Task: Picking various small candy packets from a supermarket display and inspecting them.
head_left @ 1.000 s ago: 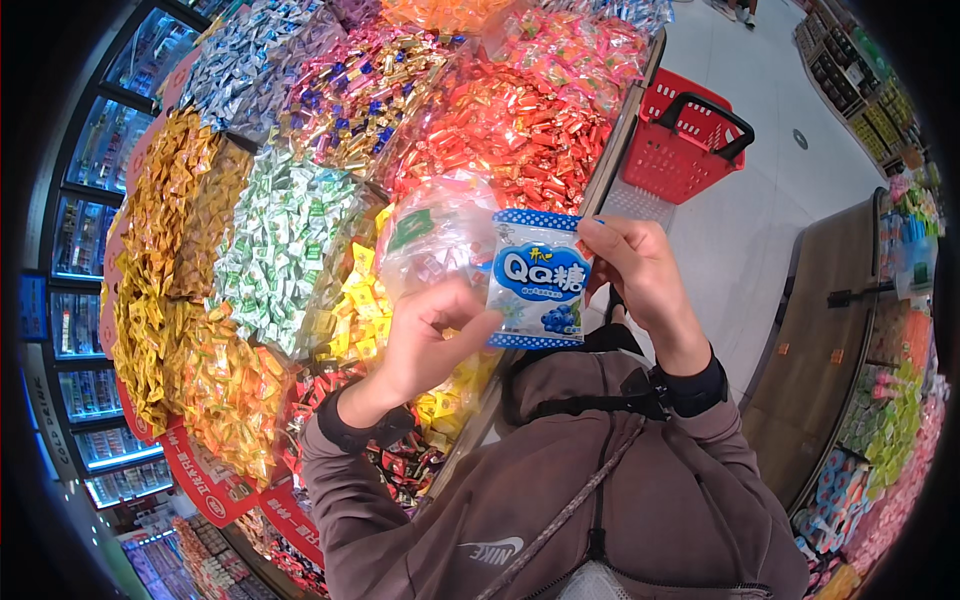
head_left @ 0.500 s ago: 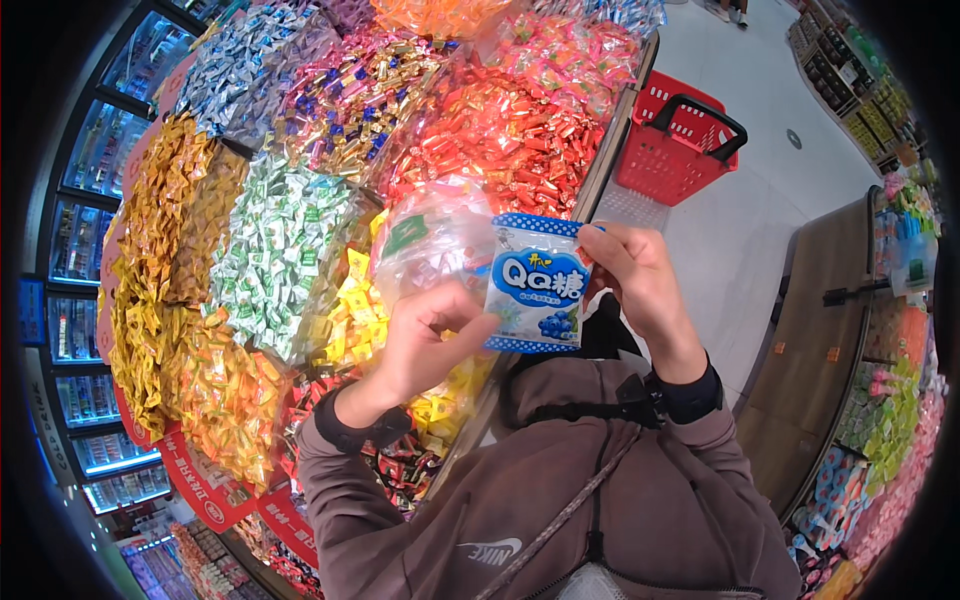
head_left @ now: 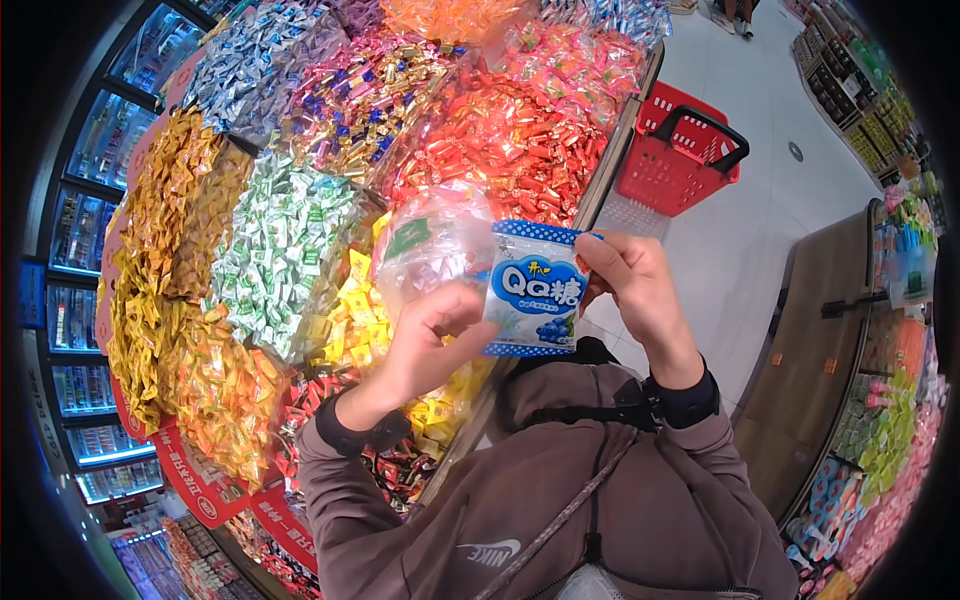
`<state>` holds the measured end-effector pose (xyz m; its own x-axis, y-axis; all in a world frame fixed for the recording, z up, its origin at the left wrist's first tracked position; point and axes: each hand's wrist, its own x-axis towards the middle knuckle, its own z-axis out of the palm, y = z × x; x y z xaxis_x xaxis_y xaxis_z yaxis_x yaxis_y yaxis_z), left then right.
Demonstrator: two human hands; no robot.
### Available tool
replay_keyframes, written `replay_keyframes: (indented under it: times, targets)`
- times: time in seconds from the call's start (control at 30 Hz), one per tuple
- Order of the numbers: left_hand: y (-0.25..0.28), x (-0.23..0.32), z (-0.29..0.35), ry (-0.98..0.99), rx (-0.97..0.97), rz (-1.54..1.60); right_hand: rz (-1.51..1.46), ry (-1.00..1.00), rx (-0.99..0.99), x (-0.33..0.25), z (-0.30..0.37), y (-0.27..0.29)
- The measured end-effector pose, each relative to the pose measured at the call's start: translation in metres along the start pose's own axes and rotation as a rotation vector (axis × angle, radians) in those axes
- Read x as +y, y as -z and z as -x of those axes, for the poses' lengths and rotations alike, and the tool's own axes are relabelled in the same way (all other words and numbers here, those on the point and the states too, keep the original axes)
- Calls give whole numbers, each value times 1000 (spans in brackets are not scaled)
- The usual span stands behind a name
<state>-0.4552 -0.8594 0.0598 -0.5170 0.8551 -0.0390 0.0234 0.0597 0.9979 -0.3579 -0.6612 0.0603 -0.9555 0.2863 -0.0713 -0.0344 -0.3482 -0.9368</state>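
A small white and blue packet of gummy candy (head_left: 535, 292), with blueberries pictured on its front, is held upright before my chest. The thumb and fingers of my right hand (head_left: 632, 285) pinch its upper right corner. My left hand (head_left: 437, 335) is closed with bent fingers, its fingertips at the packet's lower left edge. Just beyond the left hand is a clear plastic bag (head_left: 430, 238) with wrapped sweets inside, lying over the candy display; whether the left hand also grips it is hidden.
Heaps of wrapped candy (head_left: 290, 240) in several colours fill the sloping display on the left. A red shopping basket (head_left: 675, 150) with a black handle stands on the right, beyond the display's edge. Brown cabinets (head_left: 790, 350) and stocked shelves line the far right. Another person's feet show at the top.
The packet and both hands stay almost in place, with the packet slightly lower at its top edge. The whole view has shifted a little.
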Motion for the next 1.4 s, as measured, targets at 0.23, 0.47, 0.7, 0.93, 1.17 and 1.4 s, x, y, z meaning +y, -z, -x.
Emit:
replay_keyframes:
  times: [0.23,0.47,0.7,0.93,1.17,1.4]
  targets:
    - [0,4,3,47,-68,-102,-14,7,-14,0,-1,-2]
    - [3,5,3,27,-136,-156,-15,3,-15,0,1,-4]
    - [0,4,1,9,-46,-103,-17,30,-9,0,4,-5]
    - [-1,5,-1,-14,-66,-89,6,19,9,3,4,0]
    - [-4,5,-2,2,-56,-100,21,30,16,4,4,3]
    - [-6,7,-4,8,-59,-82,-7,49,25,3,3,3]
